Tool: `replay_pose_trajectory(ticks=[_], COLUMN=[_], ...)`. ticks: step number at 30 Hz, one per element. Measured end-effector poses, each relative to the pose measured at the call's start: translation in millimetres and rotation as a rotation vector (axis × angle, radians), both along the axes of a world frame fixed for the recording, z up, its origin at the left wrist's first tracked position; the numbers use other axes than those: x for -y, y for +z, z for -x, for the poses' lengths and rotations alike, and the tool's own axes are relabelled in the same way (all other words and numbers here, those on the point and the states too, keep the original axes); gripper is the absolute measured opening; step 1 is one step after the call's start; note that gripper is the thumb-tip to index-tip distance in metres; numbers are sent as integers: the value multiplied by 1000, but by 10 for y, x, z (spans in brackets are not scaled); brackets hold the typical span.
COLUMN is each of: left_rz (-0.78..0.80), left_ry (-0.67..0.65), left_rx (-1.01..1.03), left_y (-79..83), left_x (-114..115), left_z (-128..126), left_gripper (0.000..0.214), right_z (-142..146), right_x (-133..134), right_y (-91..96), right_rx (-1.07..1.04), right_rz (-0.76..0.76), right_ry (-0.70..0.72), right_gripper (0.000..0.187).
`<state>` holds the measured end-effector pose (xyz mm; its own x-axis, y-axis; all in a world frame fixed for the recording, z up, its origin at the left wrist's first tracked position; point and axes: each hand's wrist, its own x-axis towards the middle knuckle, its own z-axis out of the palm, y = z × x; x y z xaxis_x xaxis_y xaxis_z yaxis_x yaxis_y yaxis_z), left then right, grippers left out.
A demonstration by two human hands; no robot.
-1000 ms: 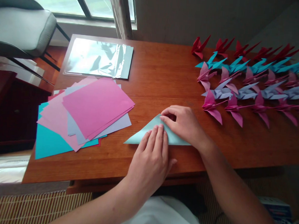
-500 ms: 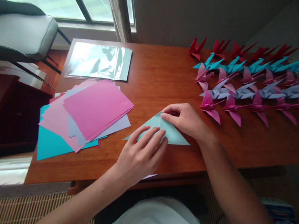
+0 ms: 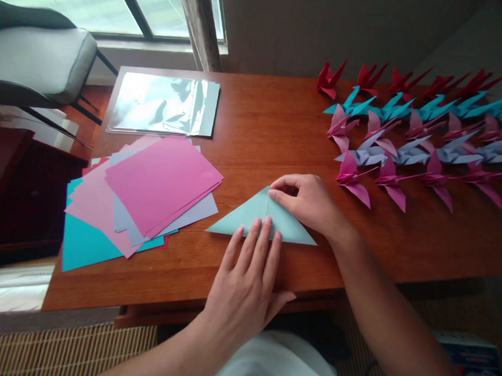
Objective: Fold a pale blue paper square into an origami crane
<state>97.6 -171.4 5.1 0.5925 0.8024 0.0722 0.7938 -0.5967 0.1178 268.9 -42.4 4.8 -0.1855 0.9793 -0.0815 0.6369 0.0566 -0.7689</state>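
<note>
A pale green sheet of origami paper [image 3: 243, 215], folded into a triangle, lies on the wooden table with its long edge toward me and its tip pointing away. My left hand [image 3: 250, 273] is open, fingers stretched out and resting across the middle of that long edge, thumb out to the right. At the top corner, my right hand [image 3: 299, 198] pinches the paper between thumb and forefinger, the other fingers curled. A faint crease runs down from the tip toward my left fingertips.
Left of the triangle lies a fanned pile of coloured paper [image 3: 164, 185] in pink, lilac and turquoise. Behind it is a clear plastic packet [image 3: 162, 104] of pale sheets. Rows of folded paper cranes [image 3: 389, 145] stand at the right. A chair [image 3: 42, 56] is beyond the table's left end.
My left hand has moved down toward the long edge, and its fingers have flattened and straightened. My right hand stays at the top corner.
</note>
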Motion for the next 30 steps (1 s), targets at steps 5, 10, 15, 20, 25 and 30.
replay_pose_trajectory(ticks=[5, 10, 15, 20, 25, 30], left_rz=[28, 37, 39, 36, 34, 41], left_ry=[4, 2, 5, 5, 8, 11], left_rx=[-14, -2, 11, 12, 16, 24], left_y=[-40, -55, -58, -66, -81, -96], left_x=[-1, 2, 5, 5, 13, 26], left_z=[-13, -19, -19, -26, -32, -33], left_gripper=[87, 87, 87, 88, 91, 91], right_z=[27, 27, 16, 25, 33, 41], right_x=[10, 8, 1, 5, 14, 16], right_y=[-31, -17, 18, 17, 9, 10], right_rx=[66, 73, 35, 49, 80, 90], right_rz=[-73, -51, 10, -2, -16, -31], right_ry=[20, 17, 17, 13, 6, 7], right_gripper=[10, 10, 9, 9, 9, 9])
